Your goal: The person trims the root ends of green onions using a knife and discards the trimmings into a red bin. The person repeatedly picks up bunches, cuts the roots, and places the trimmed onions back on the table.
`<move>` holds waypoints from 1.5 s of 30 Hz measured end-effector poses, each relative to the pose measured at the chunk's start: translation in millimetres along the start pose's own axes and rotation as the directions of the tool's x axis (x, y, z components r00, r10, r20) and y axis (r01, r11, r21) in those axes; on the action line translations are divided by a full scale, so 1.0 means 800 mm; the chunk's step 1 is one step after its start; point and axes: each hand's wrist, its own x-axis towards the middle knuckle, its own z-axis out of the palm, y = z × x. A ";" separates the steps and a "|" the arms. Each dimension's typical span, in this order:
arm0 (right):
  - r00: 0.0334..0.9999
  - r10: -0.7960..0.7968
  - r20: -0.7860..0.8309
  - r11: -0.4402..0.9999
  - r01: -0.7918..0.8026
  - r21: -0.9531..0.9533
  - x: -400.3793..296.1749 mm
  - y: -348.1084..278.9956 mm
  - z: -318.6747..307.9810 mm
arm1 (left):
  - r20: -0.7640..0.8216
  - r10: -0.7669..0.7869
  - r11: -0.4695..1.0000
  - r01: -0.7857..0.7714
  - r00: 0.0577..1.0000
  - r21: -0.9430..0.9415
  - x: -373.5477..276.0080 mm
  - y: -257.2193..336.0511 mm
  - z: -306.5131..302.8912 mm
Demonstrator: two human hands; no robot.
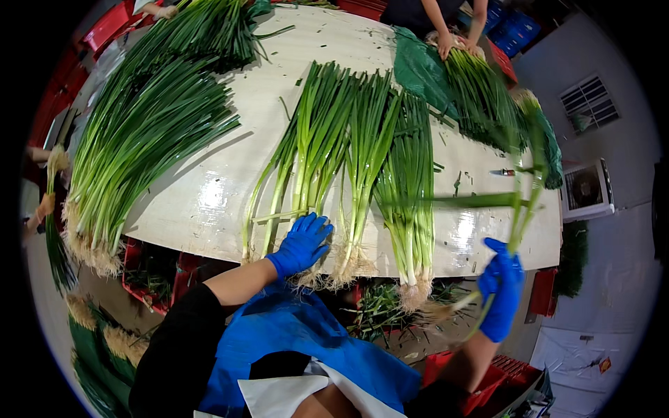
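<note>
My left hand (300,244), in a blue glove, lies palm down with fingers spread on the lower stalks of a loose bunch of leafy green alliums (321,136), near the table's front edge. My right hand (502,282), also gloved in blue, is raised beyond the table's front edge at the right, closed around a few blurred green stalks (522,209) with roots hanging to its left. Between my hands, a second bunch (366,157) and a denser bunch (413,198) lie with leaves away from me and roots over the edge.
A large pile of alliums (151,141) covers the white table (204,230) at left. Another person's hands (454,44) touch a bunch at the far right, beside green cloth (420,68). Red crates (141,277) with leaf scraps stand below. Someone at far left holds stalks.
</note>
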 end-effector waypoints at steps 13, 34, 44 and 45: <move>0.957 -0.227 0.183 0.735 0.291 -0.612 0.183 0.198 -0.046 | 0.001 -0.729 0.608 0.649 0.684 -0.457 -0.112 -0.129 -0.064; 0.355 0.198 0.914 0.729 -0.676 0.104 -0.058 0.223 0.446 | 0.249 -0.621 0.520 0.628 0.743 -0.579 -0.211 -0.034 -0.167; 0.211 0.112 0.971 0.902 -0.432 -0.010 -0.101 0.163 0.411 | 0.573 -0.424 0.147 0.678 0.701 -0.720 -0.227 -0.011 -0.149; 0.192 0.099 0.976 0.916 -0.401 -0.014 -0.103 0.161 0.408 | 0.570 -0.387 0.142 0.658 0.725 -0.740 -0.224 -0.012 -0.143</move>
